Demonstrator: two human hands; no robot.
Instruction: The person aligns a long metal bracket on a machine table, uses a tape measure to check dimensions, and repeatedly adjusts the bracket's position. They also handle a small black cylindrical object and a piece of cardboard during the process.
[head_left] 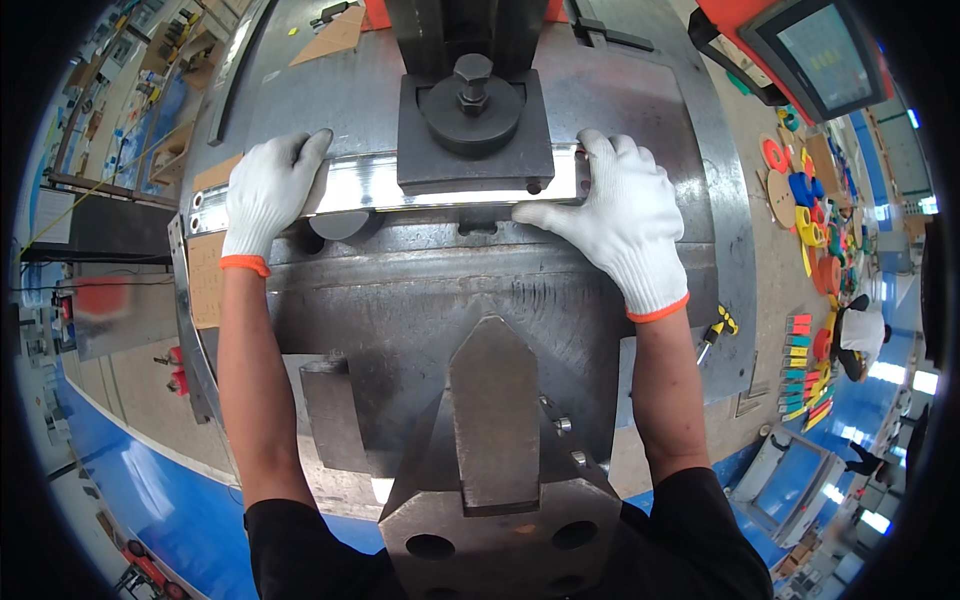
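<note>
A shiny flat metal bar (pixel 352 182) with holes near its left end lies crosswise on a dark steel machine bed (pixel 400 262). Its middle passes beneath a dark pressing block (pixel 478 172), topped by a round disc and a large hex bolt (pixel 472 82). My left hand (pixel 272 190), in a white knit glove with an orange cuff, is closed over the bar left of the block. At the bar's right end, my right hand (pixel 628 205), gloved alike, grips with its thumb along the near edge and its fingers around the far side.
A pointed steel piece (pixel 495 410) rises between my forearms. Cardboard (pixel 207 280) lies at the left of the bed. An orange-framed screen (pixel 825 60) hangs at the upper right. A yellow-and-black handled tool (pixel 716 332) rests on the right side; coloured parts (pixel 808 215) lie on the floor beyond.
</note>
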